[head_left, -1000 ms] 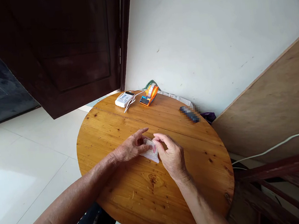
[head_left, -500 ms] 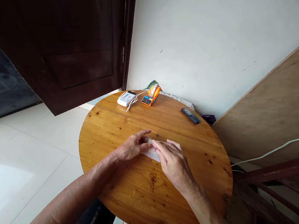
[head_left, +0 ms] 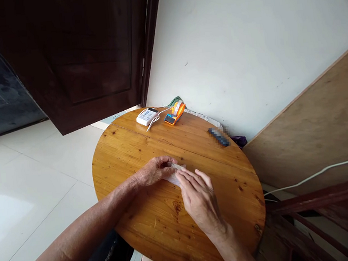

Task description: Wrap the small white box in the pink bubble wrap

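Note:
A small whitish, translucent packet [head_left: 174,179], which looks like bubble wrap, lies on the round wooden table between my hands. My left hand [head_left: 155,171] grips its left end, thumb on the near side and fingers curled over the far side. Over its right end lies my right hand [head_left: 201,197], fingers stretched out and the fingertips touching the wrap. A loose see-through edge sticks up just beyond my right fingertips. Whatever is inside the wrap is hidden.
Towards the back of the table [head_left: 127,151] are a white box-shaped device [head_left: 147,116] with a cable and an orange tape dispenser [head_left: 175,114]. A dark blurred-out object [head_left: 219,137] lies at the back right. A dark door [head_left: 94,72] stands behind, beside a white wall.
My right hand has gone from pinching the wrap to lying over it with straighter fingers. My left fingers have curled more around the packet. The view has shifted slightly.

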Demonstrator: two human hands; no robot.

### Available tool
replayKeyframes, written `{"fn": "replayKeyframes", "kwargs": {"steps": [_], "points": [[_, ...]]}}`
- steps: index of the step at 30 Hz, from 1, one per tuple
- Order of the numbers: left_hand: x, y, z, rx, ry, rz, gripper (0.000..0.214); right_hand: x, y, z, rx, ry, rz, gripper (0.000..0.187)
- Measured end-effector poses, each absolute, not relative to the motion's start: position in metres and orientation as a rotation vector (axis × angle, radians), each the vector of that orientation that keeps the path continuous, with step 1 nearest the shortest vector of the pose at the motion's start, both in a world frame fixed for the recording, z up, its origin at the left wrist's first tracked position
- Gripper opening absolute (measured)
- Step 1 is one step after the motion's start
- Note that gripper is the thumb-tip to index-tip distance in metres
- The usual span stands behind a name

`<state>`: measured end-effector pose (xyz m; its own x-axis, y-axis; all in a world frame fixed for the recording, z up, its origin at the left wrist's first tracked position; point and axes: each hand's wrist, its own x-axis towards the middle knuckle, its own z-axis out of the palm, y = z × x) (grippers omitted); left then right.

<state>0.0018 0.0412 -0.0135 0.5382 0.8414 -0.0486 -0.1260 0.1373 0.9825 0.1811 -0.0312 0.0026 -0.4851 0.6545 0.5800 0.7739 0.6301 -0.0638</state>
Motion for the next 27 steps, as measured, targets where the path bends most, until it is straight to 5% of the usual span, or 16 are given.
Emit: {"fn": "replayKeyframes", "kwargs": {"steps": [9, 18, 27], "points": [[0.001, 0.039, -0.008, 1.250, 0.727, 0.790, 0.035, 0.194, -0.018, 0.020, -1.268, -2.165, 0.006, 0.027], [0.001, 0.043, -0.012, 1.273, 0.753, 0.787, 0.041, 0.181, -0.022, 0.020, -1.334, -2.421, -0.405, 0.025], [0.004, 0.041, -0.015, 1.201, 0.785, 0.860, 0.046, 0.196, -0.026, 0.023, -1.220, -2.016, -0.028, 0.018]]}}
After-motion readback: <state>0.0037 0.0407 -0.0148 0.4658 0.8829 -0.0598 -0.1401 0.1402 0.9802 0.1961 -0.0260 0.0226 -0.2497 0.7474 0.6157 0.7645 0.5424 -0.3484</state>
